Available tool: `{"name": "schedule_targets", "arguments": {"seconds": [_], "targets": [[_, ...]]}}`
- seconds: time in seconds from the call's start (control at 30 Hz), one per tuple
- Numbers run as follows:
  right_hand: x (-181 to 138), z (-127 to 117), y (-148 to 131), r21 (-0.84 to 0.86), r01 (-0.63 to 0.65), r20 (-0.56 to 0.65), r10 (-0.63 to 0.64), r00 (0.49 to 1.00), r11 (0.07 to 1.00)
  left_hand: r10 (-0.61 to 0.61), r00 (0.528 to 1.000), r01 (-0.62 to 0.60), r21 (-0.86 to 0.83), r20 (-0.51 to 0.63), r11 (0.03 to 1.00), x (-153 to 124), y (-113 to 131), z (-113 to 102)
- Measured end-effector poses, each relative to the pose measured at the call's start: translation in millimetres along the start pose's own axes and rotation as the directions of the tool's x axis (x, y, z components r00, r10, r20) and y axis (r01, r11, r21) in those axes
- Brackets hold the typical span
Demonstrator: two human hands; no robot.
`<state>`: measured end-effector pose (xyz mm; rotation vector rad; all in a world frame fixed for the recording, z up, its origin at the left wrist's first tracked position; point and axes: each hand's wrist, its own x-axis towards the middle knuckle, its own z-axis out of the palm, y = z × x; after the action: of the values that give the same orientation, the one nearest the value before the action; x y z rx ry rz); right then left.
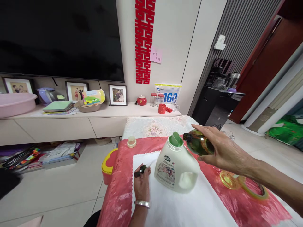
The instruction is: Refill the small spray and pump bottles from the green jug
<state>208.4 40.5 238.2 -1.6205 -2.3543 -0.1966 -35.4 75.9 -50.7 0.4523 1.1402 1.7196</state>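
My right hand grips a dark green glass bottle, tilted nearly level with its open mouth pointing left. That mouth is beside the opening of a pale green laundry detergent jug; I cannot tell whether they touch or whether liquid flows. The jug stands upright and uncapped, a green pour spout showing in its neck. Left of the jug, my left hand is closed around a black dropper cap, its thin pale stem pointing up and right. A cream cap sits at the table's left edge.
White cloth lies over a red tablecloth. At the right are a tape roll and a yellow transparent object. A yellow-topped stool stands left of the table. Behind runs a low cabinet holding photo frames and jars.
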Motion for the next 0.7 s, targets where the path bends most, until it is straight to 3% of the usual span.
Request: {"name": "schedule_targets", "arguments": {"seconds": [0.7], "targets": [[5.0, -1.4, 1.1, -0.109, 0.085, 0.016, -0.083, 0.996, 0.990, -0.018, 1.000, 0.018, 0.019, -0.002, 1.000, -0.2, 2.4, 1.1]]}}
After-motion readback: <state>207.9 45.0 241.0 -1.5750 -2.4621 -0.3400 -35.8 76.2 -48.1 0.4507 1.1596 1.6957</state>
